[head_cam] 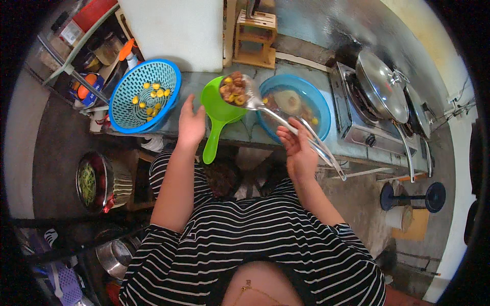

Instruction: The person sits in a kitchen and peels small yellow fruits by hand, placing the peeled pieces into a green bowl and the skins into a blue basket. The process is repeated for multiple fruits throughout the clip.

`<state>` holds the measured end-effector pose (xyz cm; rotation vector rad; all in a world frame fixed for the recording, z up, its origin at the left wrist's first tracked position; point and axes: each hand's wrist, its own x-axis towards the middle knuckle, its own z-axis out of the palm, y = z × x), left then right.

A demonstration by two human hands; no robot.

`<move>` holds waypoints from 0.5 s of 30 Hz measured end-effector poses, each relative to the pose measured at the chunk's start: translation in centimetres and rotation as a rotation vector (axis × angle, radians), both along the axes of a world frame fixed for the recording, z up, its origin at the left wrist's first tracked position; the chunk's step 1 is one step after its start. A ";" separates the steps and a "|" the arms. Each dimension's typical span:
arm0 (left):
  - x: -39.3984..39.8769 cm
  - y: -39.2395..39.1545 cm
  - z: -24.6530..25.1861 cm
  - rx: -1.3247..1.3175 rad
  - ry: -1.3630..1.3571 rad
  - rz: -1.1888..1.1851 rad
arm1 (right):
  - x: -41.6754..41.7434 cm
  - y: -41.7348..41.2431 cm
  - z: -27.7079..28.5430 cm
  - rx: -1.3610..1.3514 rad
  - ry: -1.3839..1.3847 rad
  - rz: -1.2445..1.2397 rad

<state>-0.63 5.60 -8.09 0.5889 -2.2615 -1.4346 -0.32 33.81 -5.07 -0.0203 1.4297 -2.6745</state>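
My right hand point(301, 151) grips the long handle of a metal slotted skimmer point(273, 114). Brown chunks, probably meat, and yellow corn pieces point(233, 90) fill its bowl, held above a bright green plastic dipper point(218, 122). A second metal handle point(312, 130) runs close beside the skimmer's; whether my hand holds that too is unclear. Nothing is in my left hand point(191, 124), its fingers apart, between the dipper and a blue plastic colander point(126, 86). Several corn pieces point(156, 93) lie in the colander. Right of the dipper, a blue basin point(326, 111) contains liquid, more food and a pale round thing.
A gas stove point(358, 132) with lidded pans point(379, 88) stands at the right, their handles jutting over the counter edge. A wooden knife block point(254, 42) and a white board point(176, 34) are behind. Below left sits a metal bowl point(101, 179) with green vegetables.
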 end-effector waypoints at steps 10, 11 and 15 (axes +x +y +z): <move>-0.7 -1.3 0.1 -0.294 0.012 -0.012 | -2.5 -4.0 -0.7 0.170 -0.113 0.180; -0.9 -1.4 0.1 -0.287 0.023 -0.019 | -2.8 -4.1 -0.4 0.191 -0.103 0.189; -1.7 -1.5 1.3 -0.283 -0.031 -0.012 | -3.8 -4.2 1.0 0.300 -0.128 0.241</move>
